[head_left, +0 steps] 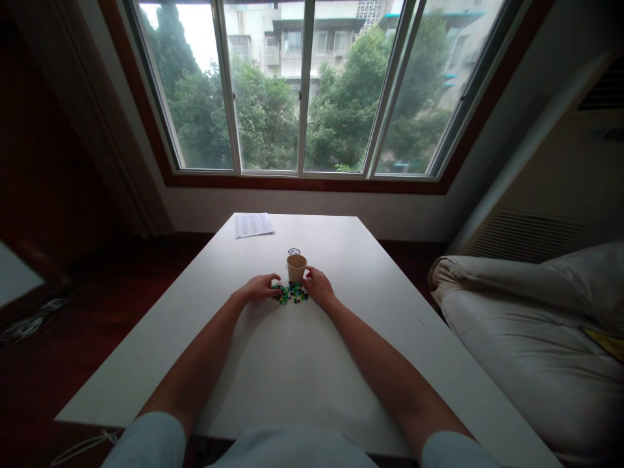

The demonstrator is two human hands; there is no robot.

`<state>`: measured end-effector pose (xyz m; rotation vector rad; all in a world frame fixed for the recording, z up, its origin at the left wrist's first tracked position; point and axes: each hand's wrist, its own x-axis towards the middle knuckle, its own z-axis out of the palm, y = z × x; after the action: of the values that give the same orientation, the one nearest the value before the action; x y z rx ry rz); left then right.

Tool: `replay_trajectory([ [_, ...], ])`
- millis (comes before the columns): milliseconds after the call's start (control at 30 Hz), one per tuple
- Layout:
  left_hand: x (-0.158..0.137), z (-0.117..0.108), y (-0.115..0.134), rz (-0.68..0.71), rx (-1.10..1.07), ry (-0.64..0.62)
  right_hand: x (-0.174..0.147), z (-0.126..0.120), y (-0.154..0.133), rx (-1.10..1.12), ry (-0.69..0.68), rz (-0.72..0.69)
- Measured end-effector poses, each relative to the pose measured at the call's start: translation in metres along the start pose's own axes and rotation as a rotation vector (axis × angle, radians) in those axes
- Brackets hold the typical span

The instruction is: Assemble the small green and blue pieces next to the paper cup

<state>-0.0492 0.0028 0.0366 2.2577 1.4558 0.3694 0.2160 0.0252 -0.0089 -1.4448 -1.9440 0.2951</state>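
Note:
A small heap of tiny coloured pieces [291, 294], green, blue, black and yellow, lies on the white table [292, 364]. My left hand [262, 286] rests palm down at the heap's left edge, fingertips touching the pieces. My right hand [318, 286] lies at the heap's right edge, its fingers curled against the pieces. Both hands cup the heap from either side. A tan paper cup [296, 267] stands upright just behind the heap, close to my right hand's fingers. Whether either hand pinches a piece is too small to tell.
A sheet of printed paper [253, 225] lies at the table's far left corner. A small dark ring-shaped object [293, 251] sits behind the cup. A pale sofa or bedding [531, 325] is on the right. Cables [29, 322] trail on the dark floor at left. A wide window [307, 91] faces me.

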Motion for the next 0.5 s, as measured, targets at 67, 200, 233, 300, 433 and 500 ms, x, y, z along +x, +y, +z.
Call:
replay_trajectory([
  [67,-0.001,0.0,0.005,0.037,0.026,-0.006,0.0,0.0,0.0,-0.001,0.005,-0.013],
  [200,-0.003,0.0,0.012,0.066,0.037,-0.015,-0.001,0.0,0.001,-0.01,0.006,-0.03],
  [233,-0.003,0.001,0.013,0.069,0.04,-0.01,-0.001,0.0,0.001,-0.012,0.004,-0.029],
  [300,-0.003,0.004,0.014,0.074,0.049,0.013,-0.001,0.0,0.002,-0.019,-0.001,-0.026],
  [433,-0.003,0.014,0.018,0.063,0.07,0.106,0.0,0.0,0.001,-0.036,-0.019,-0.028],
  [500,-0.003,0.019,0.019,0.071,0.078,0.152,0.0,0.0,0.001,-0.036,-0.027,-0.039],
])
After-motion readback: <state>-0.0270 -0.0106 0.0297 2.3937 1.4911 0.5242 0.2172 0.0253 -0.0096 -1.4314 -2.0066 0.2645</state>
